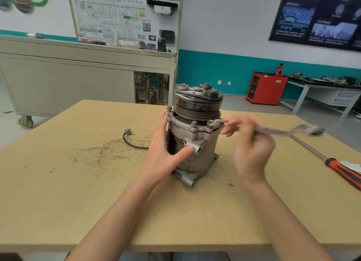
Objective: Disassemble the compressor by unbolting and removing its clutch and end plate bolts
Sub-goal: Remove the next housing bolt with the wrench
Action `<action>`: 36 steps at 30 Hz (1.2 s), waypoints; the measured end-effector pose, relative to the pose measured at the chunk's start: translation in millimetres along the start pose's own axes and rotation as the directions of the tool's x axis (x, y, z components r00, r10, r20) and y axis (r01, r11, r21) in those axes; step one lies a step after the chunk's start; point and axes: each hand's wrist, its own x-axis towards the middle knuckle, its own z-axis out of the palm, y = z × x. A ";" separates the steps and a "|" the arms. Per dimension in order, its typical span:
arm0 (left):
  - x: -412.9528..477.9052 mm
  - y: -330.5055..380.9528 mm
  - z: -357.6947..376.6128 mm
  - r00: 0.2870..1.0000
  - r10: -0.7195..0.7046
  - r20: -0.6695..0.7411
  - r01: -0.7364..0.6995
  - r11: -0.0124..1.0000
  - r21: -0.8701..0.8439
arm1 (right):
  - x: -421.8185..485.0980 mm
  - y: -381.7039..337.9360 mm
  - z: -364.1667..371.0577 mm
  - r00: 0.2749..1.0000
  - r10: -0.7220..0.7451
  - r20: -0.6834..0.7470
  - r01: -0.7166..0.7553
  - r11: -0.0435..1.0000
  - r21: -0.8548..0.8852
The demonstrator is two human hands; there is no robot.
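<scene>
Bare forearms [109,212] reach from the near edge over a scuffed wooden table [58,192]. On the left part of the table, a short black cable [130,142] with a small plug at its far end lies just beside the left hand [166,145]. That hand is flat, with straight fingers against the left side of the compressor [195,143] and the thumb pressed on its front.

The compressor stands upright near the middle of the table, with its grooved pulley [197,109] and clutch [199,92] on top. Bolts [193,124] stand in the flange below the pulley.

To the right, the right hand [252,149] is blurred, its fingers curled round the handle of a wrench [273,131]. The wrench head sits at the right side of the flange. Whether it is seated on a bolt cannot be told.

Further right, a screwdriver [341,171] with a red and black handle lies on the table, well apart from the hands.

Far behind stand a grey cart [68,75] with a wiring board [125,16] on it, then a red cabinet [265,88] and a cluttered bench [322,85].
</scene>
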 end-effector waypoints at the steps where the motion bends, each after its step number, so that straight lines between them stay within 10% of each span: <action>1: -0.2 0.4 -0.4 1.000 0.000 0.001 0.000 1.000 0.001 | 4.7 5.1 -5.1 0.968 0.247 -0.047 -0.233 0.951 0.205; 3: -0.4 1.9 -0.8 1.000 0.001 0.005 -0.001 1.000 0.000 | 18.8 20.7 -12.9 0.805 0.591 0.052 -0.537 0.690 0.485; 6: -1.5 3.4 -0.8 1.000 -0.008 0.015 0.007 1.000 0.006 | 43.9 40.8 -14.2 0.624 0.726 0.289 -0.739 0.428 0.520; 12: -0.1 3.8 -1.8 1.000 -0.003 0.013 0.003 1.000 0.023 | 57.6 47.4 -16.9 0.562 0.728 0.393 -0.801 0.361 0.477; 16: -0.4 2.8 -0.8 1.000 0.005 0.015 -0.005 1.000 0.029 | 61.7 23.4 -27.3 0.730 0.675 0.105 -0.625 0.597 0.503; 21: 0.3 1.8 -1.0 1.000 0.021 0.001 -0.021 0.999 0.028 | 45.0 -13.2 -21.2 0.991 0.130 0.013 -0.129 0.990 -0.063; 26: -0.4 1.1 -0.1 1.000 0.029 -0.003 -0.029 1.000 0.006 | 23.9 -21.1 4.1 0.819 -0.497 0.287 0.569 0.638 -0.519; 36: 1.0 -2.0 3.3 0.999 0.047 -0.024 -0.048 0.998 -0.042 | -3.2 -21.9 20.9 0.781 -0.463 0.419 0.605 0.393 -0.693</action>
